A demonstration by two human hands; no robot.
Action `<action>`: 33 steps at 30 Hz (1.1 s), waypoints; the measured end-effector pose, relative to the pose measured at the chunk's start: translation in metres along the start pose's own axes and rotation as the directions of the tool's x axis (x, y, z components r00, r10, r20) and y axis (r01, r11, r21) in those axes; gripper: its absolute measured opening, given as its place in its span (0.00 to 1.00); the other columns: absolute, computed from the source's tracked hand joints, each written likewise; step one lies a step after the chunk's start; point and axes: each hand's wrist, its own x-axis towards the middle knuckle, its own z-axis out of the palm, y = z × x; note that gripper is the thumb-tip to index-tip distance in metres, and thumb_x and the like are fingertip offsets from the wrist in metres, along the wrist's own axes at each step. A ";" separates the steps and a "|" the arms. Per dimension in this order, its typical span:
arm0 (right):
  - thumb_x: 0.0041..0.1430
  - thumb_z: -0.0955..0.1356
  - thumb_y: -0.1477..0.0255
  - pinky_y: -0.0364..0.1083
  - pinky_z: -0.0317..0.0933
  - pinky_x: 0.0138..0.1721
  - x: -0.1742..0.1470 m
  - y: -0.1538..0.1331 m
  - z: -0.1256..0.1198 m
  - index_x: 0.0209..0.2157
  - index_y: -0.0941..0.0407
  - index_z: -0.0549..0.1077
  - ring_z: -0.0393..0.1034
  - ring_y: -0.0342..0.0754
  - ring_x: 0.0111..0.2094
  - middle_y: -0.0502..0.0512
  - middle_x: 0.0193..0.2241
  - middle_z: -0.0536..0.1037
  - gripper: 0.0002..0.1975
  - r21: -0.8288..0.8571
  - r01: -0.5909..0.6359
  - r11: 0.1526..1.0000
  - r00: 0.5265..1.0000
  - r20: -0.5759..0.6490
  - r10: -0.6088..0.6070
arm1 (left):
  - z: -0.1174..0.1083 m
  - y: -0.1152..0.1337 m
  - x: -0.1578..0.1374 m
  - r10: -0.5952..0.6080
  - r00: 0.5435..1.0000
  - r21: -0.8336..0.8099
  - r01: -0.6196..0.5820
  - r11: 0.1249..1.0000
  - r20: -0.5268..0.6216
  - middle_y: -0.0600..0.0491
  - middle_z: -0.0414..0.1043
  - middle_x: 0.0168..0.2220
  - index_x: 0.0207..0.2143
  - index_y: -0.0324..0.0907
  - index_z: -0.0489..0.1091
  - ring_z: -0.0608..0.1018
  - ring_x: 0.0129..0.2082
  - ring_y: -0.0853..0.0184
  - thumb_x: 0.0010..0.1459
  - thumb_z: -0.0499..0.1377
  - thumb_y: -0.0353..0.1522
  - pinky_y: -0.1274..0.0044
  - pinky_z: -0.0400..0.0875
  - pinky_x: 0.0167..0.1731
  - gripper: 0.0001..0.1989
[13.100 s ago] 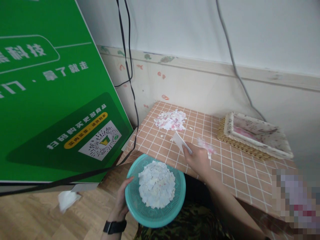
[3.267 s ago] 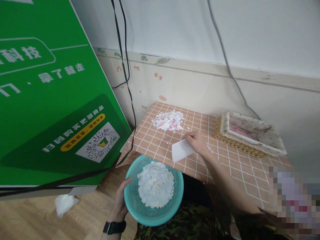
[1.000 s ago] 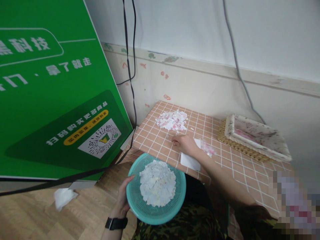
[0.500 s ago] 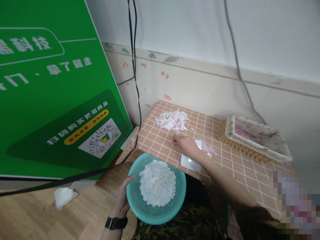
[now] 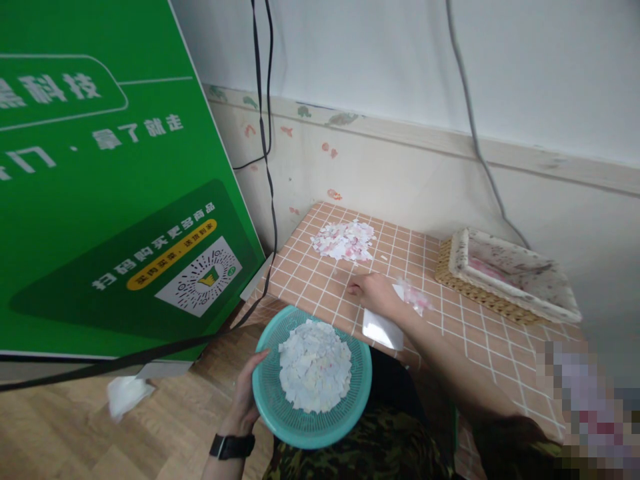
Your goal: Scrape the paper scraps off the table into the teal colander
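Note:
My left hand [image 5: 247, 387] grips the rim of a round turquoise plastic basket [image 5: 363, 393] at its left side, thumb over the edge. A heap of pale paper scraps [image 5: 315, 367] fills the middle of the basket. Over the near part of the table, my right hand [image 5: 373, 291] has its fingers curled closed; whatever they may hold is hidden. Under and beside that wrist lies a shiny white plate-like piece [image 5: 382, 329]. Just right of it sits a small clump of pink and white scraps [image 5: 416, 298]. Beyond the hand is a larger pile of white and pink scraps [image 5: 345, 240].
A checked brown cloth covers the table [image 5: 300, 267]. Toward the right stands a wicker basket [image 5: 493, 290] with a printed lining. Black cables [image 5: 270, 193] hang at the left before a green sign panel [image 5: 125, 220]. A white bag-like item [image 5: 127, 395] lies on the floor.
My right hand has shifted slightly toward me and to the right, its fingers still curled. My left hand and the turquoise basket have hardly moved.

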 end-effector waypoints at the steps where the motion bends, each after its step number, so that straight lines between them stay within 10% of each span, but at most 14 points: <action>1: 0.57 0.63 0.70 0.44 0.57 0.31 0.000 0.000 0.001 0.31 0.55 0.75 0.72 0.49 0.31 0.55 0.30 0.79 0.09 -0.006 -0.009 1.000 1.000 -0.004 0.009 | 0.000 0.000 0.000 -0.005 1.000 -0.004 0.005 1.000 0.000 0.47 0.79 0.28 0.30 0.35 0.75 0.80 0.28 0.59 0.49 0.60 0.29 0.68 0.74 0.35 0.07; 23: 0.53 0.65 0.76 0.42 0.52 0.28 0.007 0.011 -0.012 0.26 0.54 0.76 0.71 0.45 0.28 0.51 0.25 0.78 0.09 0.066 -0.097 0.993 0.989 -0.103 0.104 | -0.004 -0.001 0.003 -0.011 1.000 0.013 0.011 1.000 0.004 0.47 0.79 0.28 0.32 0.35 0.75 0.80 0.29 0.58 0.49 0.60 0.31 0.67 0.74 0.34 0.08; 33: 0.55 0.65 0.59 0.43 0.50 0.26 0.007 0.011 -0.004 0.22 0.56 0.74 0.69 0.48 0.28 0.57 0.24 0.77 0.17 -0.071 -0.164 0.984 0.979 -0.132 0.154 | -0.003 0.000 0.001 0.006 1.000 -0.005 -0.006 1.000 0.003 0.48 0.79 0.28 0.31 0.35 0.75 0.80 0.28 0.61 0.49 0.61 0.30 0.71 0.73 0.34 0.07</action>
